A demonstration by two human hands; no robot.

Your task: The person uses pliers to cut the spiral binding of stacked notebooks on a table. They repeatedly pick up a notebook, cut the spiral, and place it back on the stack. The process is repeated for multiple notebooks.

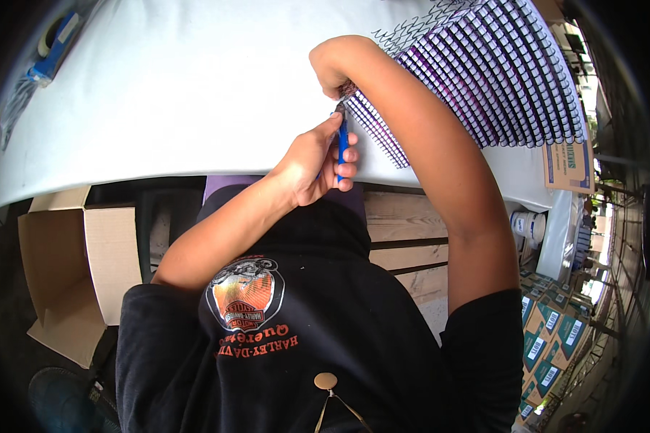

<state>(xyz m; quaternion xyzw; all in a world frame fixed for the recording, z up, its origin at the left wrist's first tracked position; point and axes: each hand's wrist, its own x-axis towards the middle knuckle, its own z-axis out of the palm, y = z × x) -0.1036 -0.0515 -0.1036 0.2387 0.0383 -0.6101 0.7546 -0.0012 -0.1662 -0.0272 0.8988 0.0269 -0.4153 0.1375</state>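
My left hand (314, 162) is closed around blue-handled pliers (343, 153), their jaws pointing away from me at the near corner of the spiral-bound notebooks (477, 83). Just beyond the jaws, my right hand (337, 61) bends in from the right with its fingers curled down. Its fingertips are mostly hidden, so what they grip cannot be made out; a dark brownish bit of coil (348, 90) shows beside them. The notebooks overlap in a wide fan of white and purple edges with black coils, partly covered by my right forearm. Dark wire loops (419, 32) stick out at the fan's far left side.
A white-covered table (173, 94) spreads before me. At its far left lie a blue tape dispenser (56, 50) and a greyish bundle of strands (18, 108). An open cardboard box (112, 263) stands below on the left. White tubs (531, 226) and stacked cartons (549, 346) are on the right.
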